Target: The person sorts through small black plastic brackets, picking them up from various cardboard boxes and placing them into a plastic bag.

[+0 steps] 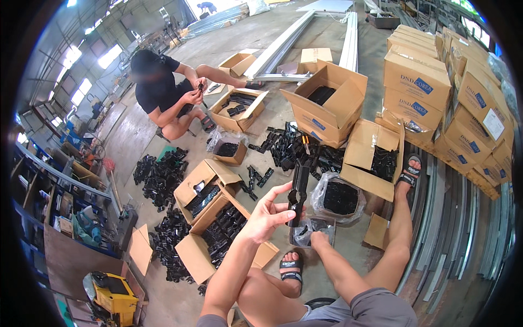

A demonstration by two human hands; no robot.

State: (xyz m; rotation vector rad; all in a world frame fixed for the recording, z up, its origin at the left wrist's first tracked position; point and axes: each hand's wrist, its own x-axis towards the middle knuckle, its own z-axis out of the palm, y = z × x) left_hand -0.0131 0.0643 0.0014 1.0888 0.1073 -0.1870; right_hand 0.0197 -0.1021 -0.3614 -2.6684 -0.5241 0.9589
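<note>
My left hand [269,213] is raised, its thumb and fingers closed round a long black plastic bracket [299,182] with a round notch in its side. The bracket stands nearly upright. Lower and to the right, my right hand [320,240] reaches into a small carton [297,237] lined with a clear plastic bag; its fingers are hidden there. Just beyond sits a bag-lined carton of small black parts [340,197]. Past my left hand, a heap of black brackets [289,150] lies on the floor, with an orange-handled tool [306,144] on it.
Open cartons of black parts [223,231] stand at left, beside loose piles [169,245]. A large open carton [327,111] is ahead. Stacked cartons [417,82] and long metal profiles [447,218] line the right. A co-worker [163,87] sits ahead left, handling a small dark part.
</note>
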